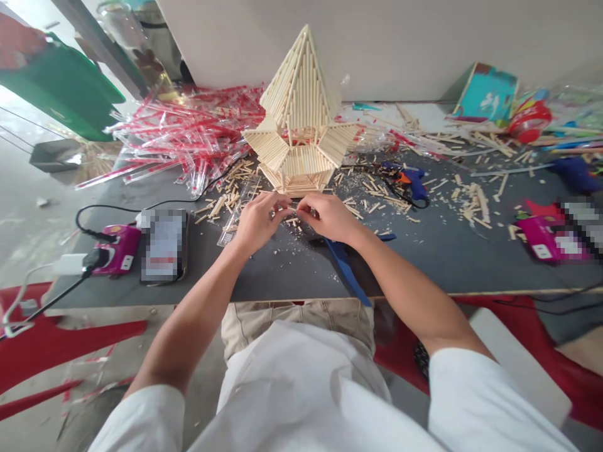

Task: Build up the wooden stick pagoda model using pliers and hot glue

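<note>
A pagoda-like model of pale wooden sticks (308,160), with a pointed roof and flared side panels, stands upright at the middle of the table. Just in front of its base, my left hand (261,218) and my right hand (328,215) meet with fingertips pinched close together. Whatever is between them is too small to make out. Beneath my right wrist lies a tool with blue handles (347,271), its head partly hidden. Short cut sticks (228,191) and crumbs are scattered around the model.
Red-and-clear plastic wrappers (198,129) heap up at the back left. A phone (164,246) and a purple power strip (117,250) with cables lie left. On the right are a blue glue gun (414,182), a red round container (530,120) and another purple power strip (549,238).
</note>
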{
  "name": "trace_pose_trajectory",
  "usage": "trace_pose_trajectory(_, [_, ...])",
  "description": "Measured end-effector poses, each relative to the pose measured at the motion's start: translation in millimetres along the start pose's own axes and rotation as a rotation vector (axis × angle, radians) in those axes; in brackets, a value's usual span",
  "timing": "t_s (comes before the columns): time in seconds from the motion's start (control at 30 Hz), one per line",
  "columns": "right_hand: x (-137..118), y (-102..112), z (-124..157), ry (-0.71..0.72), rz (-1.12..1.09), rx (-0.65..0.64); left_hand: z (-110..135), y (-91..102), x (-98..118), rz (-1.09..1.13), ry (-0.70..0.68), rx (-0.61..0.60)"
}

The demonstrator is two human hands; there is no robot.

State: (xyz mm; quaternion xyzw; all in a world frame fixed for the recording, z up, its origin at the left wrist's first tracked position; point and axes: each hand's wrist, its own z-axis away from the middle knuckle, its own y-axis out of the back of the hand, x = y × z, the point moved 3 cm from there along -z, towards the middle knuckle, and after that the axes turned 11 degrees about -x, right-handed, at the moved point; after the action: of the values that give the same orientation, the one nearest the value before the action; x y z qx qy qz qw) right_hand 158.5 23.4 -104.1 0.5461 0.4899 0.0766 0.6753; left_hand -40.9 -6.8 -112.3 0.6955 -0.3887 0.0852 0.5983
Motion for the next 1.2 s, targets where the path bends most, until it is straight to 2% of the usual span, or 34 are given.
trace_pose_trajectory(0.07, [1.0, 7.6, 2.4, 0.014, 0.012, -0.028, -0.1, -0.4, 2.7, -0.019, -0.015, -0.030])
trace_pose_trajectory(0.13, [8.9, 21.5, 8.0, -0.034, 0.011, -0.041, 0.3, 0.7, 4.6, -0.035, -0.023, -0.049])
trace_pose_trajectory(0.27, [46.7, 57.9, 26.9, -0.322, 0.081, -0.011, 1.3, 6.8, 4.5, -0.103, 0.051, -0.042])
trace_pose_trajectory(0.33, [64.6, 68.3, 34.3, -0.427, 0.105, -0.077, 1.5, 9.2, 4.0, -0.136, 0.094, -0.046])
trace_pose_trajectory(0.47, [76.5, 67.5, 36.1, -0.459, 0.051, -0.195, 1.6, 7.9, 2.5, -0.140, 0.143, -0.069])
trace_pose_trajectory(0.6, [76.0, 59.8, 31.0, -0.522, 0.210, -0.190, 1.5, 4.2, -2.4, -0.107, 0.152, 0.004])
trace_pose_trajectory(0.7, [80.9, 60.8, 32.3, -0.516, 0.260, -0.185, -1.2, 5.4, -5.0, -0.084, 0.132, 0.076])
trace_pose_trajectory(0.77, [86.0, 65.7, 36.4, -0.502, 0.221, -0.157, -5.7, 10.0, -5.1, -0.085, 0.132, 0.112])
trace_pose_trajectory(0.87, [91.4, 75.3, 43.4, -0.497, 0.102, -0.046, -15.7, 20.7, -5.5, -0.153, 0.177, 0.143])
trace_pose_trajectory(0.97, [92.9, 80.5, 46.9, -0.463, -0.084, 0.095, -27.1, 26.3, -8.4, -0.251, 0.196, 0.068])
trace_pose_trajectory(1.07, [93.2, 80.8, 46.6, -0.414, -0.261, 0.214, -34.8, 22.4, -11.7, -0.292, 0.178, -0.035])
trace_pose_trajectory(1.2, [88.0, 75.3, 43.6, -0.372, -0.467, 0.213, -37.4, 10.6, -8.3, -0.317, 0.138, -0.043])
